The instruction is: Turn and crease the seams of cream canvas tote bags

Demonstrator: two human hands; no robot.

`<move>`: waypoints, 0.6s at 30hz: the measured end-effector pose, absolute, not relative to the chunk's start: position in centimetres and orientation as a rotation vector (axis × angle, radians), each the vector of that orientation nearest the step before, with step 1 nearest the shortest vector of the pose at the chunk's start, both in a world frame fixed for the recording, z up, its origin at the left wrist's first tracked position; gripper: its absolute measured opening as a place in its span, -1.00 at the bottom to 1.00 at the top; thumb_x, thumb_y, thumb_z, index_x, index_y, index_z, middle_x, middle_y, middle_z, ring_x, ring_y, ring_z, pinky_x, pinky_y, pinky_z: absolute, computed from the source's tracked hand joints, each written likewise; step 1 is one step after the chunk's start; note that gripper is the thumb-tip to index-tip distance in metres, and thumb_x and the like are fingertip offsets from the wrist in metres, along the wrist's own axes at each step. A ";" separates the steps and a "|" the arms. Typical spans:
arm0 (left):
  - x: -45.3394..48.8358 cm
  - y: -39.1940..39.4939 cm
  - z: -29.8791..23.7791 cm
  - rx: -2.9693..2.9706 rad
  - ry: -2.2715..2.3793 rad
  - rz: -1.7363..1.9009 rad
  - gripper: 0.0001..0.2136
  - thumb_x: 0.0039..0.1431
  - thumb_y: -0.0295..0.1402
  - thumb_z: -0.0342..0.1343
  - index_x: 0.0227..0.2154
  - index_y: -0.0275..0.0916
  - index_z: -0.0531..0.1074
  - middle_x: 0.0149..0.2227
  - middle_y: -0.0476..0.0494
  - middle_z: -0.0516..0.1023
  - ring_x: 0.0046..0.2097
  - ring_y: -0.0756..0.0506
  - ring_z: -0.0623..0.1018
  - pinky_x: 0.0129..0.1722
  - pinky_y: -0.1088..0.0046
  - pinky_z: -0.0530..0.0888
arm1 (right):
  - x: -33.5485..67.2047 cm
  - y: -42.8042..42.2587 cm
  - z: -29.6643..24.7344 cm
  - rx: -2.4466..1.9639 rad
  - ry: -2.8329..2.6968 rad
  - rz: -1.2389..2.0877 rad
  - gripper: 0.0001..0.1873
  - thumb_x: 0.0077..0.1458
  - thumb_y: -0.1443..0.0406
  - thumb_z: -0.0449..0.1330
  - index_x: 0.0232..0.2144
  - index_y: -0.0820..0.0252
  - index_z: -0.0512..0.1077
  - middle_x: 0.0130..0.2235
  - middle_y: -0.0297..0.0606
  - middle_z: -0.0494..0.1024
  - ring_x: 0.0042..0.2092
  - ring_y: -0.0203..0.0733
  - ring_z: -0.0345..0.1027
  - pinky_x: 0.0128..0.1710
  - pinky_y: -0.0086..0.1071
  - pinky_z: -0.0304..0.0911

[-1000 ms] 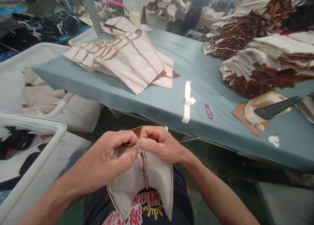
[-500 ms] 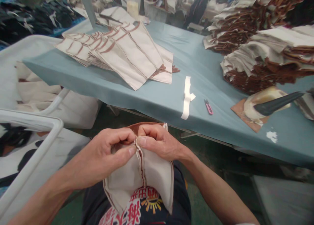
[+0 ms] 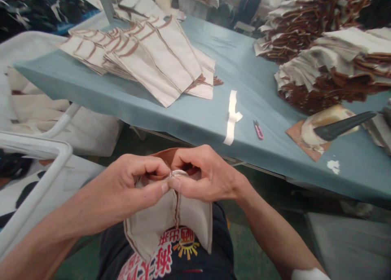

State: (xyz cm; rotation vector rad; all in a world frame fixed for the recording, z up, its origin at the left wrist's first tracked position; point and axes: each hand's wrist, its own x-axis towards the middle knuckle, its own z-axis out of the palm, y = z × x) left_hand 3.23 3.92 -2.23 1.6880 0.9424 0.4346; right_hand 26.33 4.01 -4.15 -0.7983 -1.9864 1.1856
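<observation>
A cream sewn fabric piece (image 3: 195, 214) with a brown lining and a raised brown-edged seam down its middle hangs over my lap. My left hand (image 3: 137, 186) pinches its upper edge just left of the seam, thumb in front and fingers behind. On the other side of the seam, my right hand (image 3: 198, 176) grips the same edge between thumb and curled fingers. The two thumb tips meet at the top of the seam. What the fingers do behind the edge is hidden.
Ahead is a blue-covered table (image 3: 195, 121) with a fanned stack of cream pieces (image 3: 152, 56), a white strip (image 3: 232, 117), pink thread snips (image 3: 258, 130) and a glue pot with a black-handled brush (image 3: 320, 125). Brown-and-cream piles (image 3: 324, 72) stand right; white bins (image 3: 61, 145) are left.
My right hand has shifted its hold along the top edge, its knuckles raised and a curl of the cream edge now showing above its thumb. The view has tilted slightly.
</observation>
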 end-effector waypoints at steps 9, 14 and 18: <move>3.2 3.5 -2.4 1.791 0.931 0.477 -0.73 0.33 -0.30 0.15 -0.51 -0.19 0.50 -0.52 0.16 0.34 -0.49 0.07 0.30 -0.53 0.63 0.25 | 27.0 4.2 -3.2 -0.734 -2.159 1.060 -0.82 0.27 0.30 0.18 -0.42 0.16 0.39 -0.46 -0.47 0.39 -0.45 -0.39 0.20 -0.41 -0.46 0.08; 3.3 3.5 -2.2 1.982 0.969 0.565 -0.79 0.26 -0.40 0.12 -0.50 -0.17 0.50 -0.52 0.18 0.44 -0.47 0.07 0.39 -0.47 0.61 0.30 | 26.7 3.9 -3.2 -0.726 -2.108 1.042 -0.80 0.27 0.35 0.18 -0.44 0.16 0.38 -0.50 -0.51 0.33 -0.49 -0.43 0.13 -0.46 -0.49 0.05; 3.4 3.3 -1.9 2.113 0.989 0.647 -0.79 0.26 -0.40 0.11 -0.49 -0.16 0.52 -0.53 0.18 0.50 -0.49 0.08 0.44 -0.45 0.58 0.32 | 26.8 3.7 -3.0 -0.731 -2.115 1.007 -0.79 0.27 0.36 0.17 -0.44 0.16 0.36 -0.48 -0.50 0.35 -0.48 -0.43 0.14 -0.43 -0.48 0.07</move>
